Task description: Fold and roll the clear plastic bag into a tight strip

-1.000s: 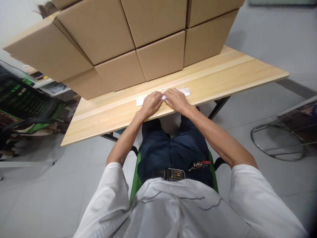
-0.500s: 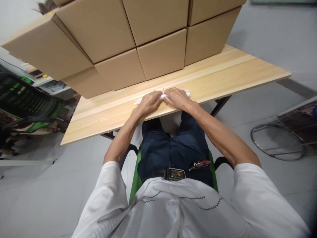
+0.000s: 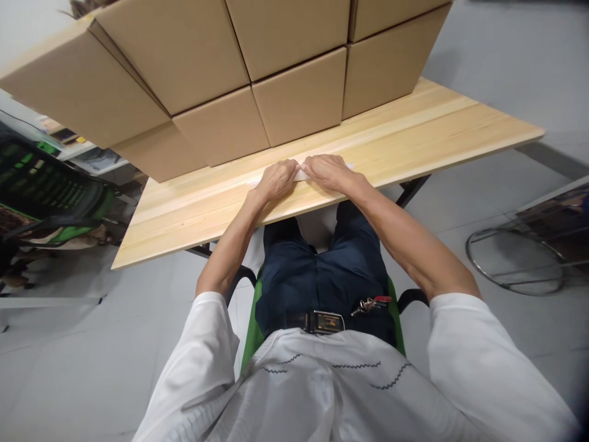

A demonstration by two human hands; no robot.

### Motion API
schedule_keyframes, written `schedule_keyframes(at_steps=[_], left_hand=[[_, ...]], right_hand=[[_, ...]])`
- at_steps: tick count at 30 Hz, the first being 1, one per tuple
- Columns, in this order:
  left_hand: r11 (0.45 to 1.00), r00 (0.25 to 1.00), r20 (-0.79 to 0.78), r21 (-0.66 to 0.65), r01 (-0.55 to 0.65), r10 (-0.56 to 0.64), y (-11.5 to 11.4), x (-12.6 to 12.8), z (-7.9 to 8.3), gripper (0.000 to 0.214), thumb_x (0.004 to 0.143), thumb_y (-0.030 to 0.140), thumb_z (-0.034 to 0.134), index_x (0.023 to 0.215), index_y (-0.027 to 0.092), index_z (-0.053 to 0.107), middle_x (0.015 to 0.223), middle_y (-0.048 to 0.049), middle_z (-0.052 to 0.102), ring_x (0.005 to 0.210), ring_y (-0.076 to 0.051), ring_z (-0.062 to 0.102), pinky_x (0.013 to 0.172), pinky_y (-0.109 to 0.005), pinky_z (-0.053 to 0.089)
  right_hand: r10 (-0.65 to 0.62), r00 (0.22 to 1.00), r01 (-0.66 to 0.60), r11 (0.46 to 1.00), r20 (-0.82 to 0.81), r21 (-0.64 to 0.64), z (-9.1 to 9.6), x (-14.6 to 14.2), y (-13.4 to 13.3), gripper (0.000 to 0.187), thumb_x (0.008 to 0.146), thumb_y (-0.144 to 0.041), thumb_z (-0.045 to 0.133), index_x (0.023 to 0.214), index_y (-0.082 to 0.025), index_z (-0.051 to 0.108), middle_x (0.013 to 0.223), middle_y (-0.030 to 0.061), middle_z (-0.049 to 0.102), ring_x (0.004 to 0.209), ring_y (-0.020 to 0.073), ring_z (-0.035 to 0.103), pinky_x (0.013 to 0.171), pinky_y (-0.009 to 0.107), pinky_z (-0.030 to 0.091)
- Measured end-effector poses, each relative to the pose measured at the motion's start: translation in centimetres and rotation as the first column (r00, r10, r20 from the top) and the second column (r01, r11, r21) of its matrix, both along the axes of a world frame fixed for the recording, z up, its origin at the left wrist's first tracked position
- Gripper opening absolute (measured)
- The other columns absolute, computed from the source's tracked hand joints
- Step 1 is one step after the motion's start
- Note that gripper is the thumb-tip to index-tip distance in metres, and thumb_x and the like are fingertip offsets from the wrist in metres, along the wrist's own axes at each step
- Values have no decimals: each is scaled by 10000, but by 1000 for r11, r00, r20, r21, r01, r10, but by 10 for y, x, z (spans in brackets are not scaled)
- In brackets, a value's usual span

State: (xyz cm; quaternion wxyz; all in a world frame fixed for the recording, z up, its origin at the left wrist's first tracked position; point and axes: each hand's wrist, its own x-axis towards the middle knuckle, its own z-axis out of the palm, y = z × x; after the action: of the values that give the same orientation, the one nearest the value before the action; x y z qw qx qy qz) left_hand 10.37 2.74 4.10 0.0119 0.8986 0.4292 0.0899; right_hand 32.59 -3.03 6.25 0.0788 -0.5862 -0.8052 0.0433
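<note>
A thin white roll (image 3: 302, 176), of cloth, paper or plastic film, lies across the wooden table (image 3: 184, 222) near its front edge. My left hand (image 3: 278, 178) is closed over its left part, fingers curled and pressed down. Close beside it, my right hand (image 3: 327, 172) grips the right part the same way. The two thumbs almost meet over the middle. Only the short piece between my hands and the tips at either side show; most of the roll is hidden under my fingers.
Stacked cardboard boxes (image 3: 299, 101) stand along the back of the table, just beyond my hands. A black and green chair (image 3: 55, 184) is at the left. On the floor at the right is a metal ring-shaped base (image 3: 515, 288).
Both hands have moved slightly forward, away from my body, rolling over the white piece. It looks flatter between them now, and less of its ends shows.
</note>
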Motion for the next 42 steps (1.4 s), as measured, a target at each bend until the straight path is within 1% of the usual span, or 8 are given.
schedule_keyframes(at_steps=[7, 12, 14, 18, 23, 30, 36, 42], left_hand=[[998, 999, -52, 61, -2, 5, -1, 3, -6, 507, 1335, 408, 341, 1449, 165, 770, 1424, -281, 840, 1308, -442, 812, 1148, -545, 574], [998, 998, -52, 66, 22, -18, -1, 0, -12, 573, 1346, 494, 331, 1558, 150, 736, 1478, -297, 811, 1358, -448, 779, 1209, -565, 564], [997, 998, -64, 69, 21, -16, -1, -2, -14, 603, 1345, 537, 351, 1629, 146, 712, 1527, -297, 797, 1388, -453, 764, 1227, -567, 564], [998, 997, -65, 55, 37, -34, 0, -6, -16, 642, 1317, 591, 500, 1751, 142, 650, 1608, -298, 768, 1475, -468, 728, 1258, -555, 564], [998, 998, -49, 51, 43, -40, 1, -7, -17, 563, 1311, 540, 535, 1673, 146, 708, 1561, -296, 779, 1453, -462, 739, 1246, -548, 574], [997, 994, -98, 62, 52, -45, 0, -4, -14, 480, 1303, 505, 515, 1535, 147, 736, 1537, -309, 783, 1445, -487, 736, 1246, -596, 585], [996, 994, -101, 81, 39, -31, -2, -1, -13, 453, 1275, 393, 518, 1583, 110, 691, 1540, -325, 795, 1445, -467, 749, 1263, -579, 580], [995, 994, -112, 96, -3, 14, -8, 6, -9, 433, 1206, 261, 578, 1596, 98, 674, 1544, -314, 815, 1489, -456, 760, 1279, -558, 578]], right_hand=[[-15, 1000, 15, 999, -3, 33, -5, -1, 3, 609, 1364, -382, 337, 1602, -86, 813, 1580, 325, 848, 1426, 460, 820, 1093, 490, 554], [-20, 1000, 21, 998, -20, 57, -13, 0, 4, 596, 1341, -342, 342, 1590, -61, 806, 1617, 338, 799, 1427, 462, 775, 1121, 517, 549], [14, 999, -11, 996, -31, 93, -20, 2, 6, 584, 1328, -330, 343, 1604, -79, 792, 1629, 321, 789, 1457, 454, 731, 1150, 530, 542], [88, 995, -82, 986, -36, 143, -34, 7, 11, 574, 1303, -297, 361, 1704, -119, 732, 1649, 266, 797, 1487, 420, 692, 1225, 534, 521], [141, 990, -138, 982, -18, 126, -40, 11, 16, 570, 1264, -305, 491, 1742, -81, 705, 1718, 273, 785, 1560, 428, 682, 1309, 538, 504], [149, 988, -151, 985, 29, 83, -29, 6, 17, 509, 1211, -240, 509, 1611, -68, 773, 1632, 293, 821, 1495, 430, 722, 1277, 529, 525], [123, 992, -125, 986, 25, 111, -27, -5, 16, 568, 1151, -168, 519, 1656, -44, 749, 1655, 311, 795, 1519, 445, 712, 1266, 535, 547], [116, 992, -121, 983, 43, 136, -31, -6, 20, 520, 1148, -145, 544, 1617, -47, 748, 1609, 310, 803, 1475, 444, 764, 1172, 499, 579]])
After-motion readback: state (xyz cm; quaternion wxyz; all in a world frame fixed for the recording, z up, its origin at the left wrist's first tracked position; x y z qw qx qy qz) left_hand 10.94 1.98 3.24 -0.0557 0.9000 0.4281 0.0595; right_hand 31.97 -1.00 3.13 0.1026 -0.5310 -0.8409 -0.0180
